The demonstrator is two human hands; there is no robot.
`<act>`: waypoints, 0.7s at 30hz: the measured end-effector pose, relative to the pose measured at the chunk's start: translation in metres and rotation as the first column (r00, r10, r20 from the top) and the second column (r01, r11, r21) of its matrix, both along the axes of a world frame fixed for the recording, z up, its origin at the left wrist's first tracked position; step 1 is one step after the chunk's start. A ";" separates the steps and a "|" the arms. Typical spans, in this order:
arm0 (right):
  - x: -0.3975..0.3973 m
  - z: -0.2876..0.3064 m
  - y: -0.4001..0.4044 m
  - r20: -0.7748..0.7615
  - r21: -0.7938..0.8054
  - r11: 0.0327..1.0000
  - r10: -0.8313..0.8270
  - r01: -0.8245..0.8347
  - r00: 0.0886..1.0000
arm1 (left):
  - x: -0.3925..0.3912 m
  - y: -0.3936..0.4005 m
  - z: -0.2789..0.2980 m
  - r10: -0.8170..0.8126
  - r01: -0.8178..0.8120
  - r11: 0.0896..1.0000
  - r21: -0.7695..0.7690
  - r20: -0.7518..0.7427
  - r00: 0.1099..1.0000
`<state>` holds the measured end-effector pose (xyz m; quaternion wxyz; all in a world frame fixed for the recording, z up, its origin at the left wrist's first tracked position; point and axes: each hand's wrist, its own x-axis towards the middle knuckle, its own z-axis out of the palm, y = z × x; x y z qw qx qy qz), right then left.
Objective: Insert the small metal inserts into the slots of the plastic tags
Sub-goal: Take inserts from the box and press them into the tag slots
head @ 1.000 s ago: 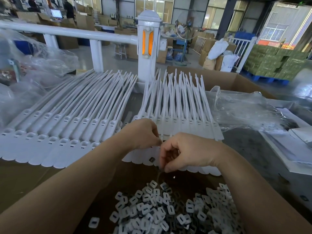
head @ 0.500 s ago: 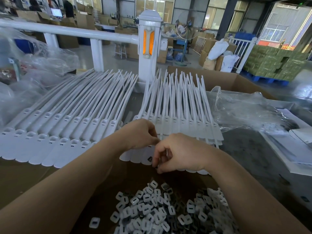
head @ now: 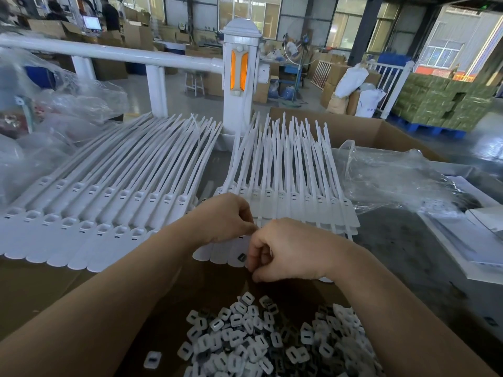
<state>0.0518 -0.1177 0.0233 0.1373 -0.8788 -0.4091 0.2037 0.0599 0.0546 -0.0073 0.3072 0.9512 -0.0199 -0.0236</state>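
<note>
Bare cardboard [head: 40, 289] left – tag rows [head: 109, 213] behind, inserts [head: 258, 341] near

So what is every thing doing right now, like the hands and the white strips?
Left hand: fingers curled, pressing down on the right batch of tags.
Right hand: fingers curled at a tag's end; any insert is hidden.
Right batch of tags: fanned flat.
Left batch of tags: lying flat, untouched.
Inserts: loose heap.
Cardboard box: open.

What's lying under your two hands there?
Under the left hand and right hand lies the right-hand row of white plastic strap tags, one small dark insert showing beside the right fingers. Anything pinched between the fingers is hidden.
</note>
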 end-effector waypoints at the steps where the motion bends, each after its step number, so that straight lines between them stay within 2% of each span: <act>1: -0.001 0.000 0.000 0.000 -0.006 1.000 0.002 -0.002 1.000 | 0.000 0.000 0.000 -0.002 0.002 1.000 0.000 0.000 1.000; 9: -0.004 0.001 0.003 0.046 -0.065 0.998 0.016 -0.013 0.999 | 0.000 0.001 -0.001 -0.003 0.003 1.000 -0.009 0.003 1.000; 18: 0.001 -0.001 -0.002 0.071 -0.042 0.999 -0.029 0.032 0.997 | 0.000 0.001 -0.002 -0.020 0.020 1.000 -0.006 0.009 1.000; 21: 0.001 -0.004 -0.001 0.042 0.026 0.999 -0.043 0.042 0.998 | 0.000 0.002 -0.002 -0.025 0.025 1.000 -0.006 0.005 1.000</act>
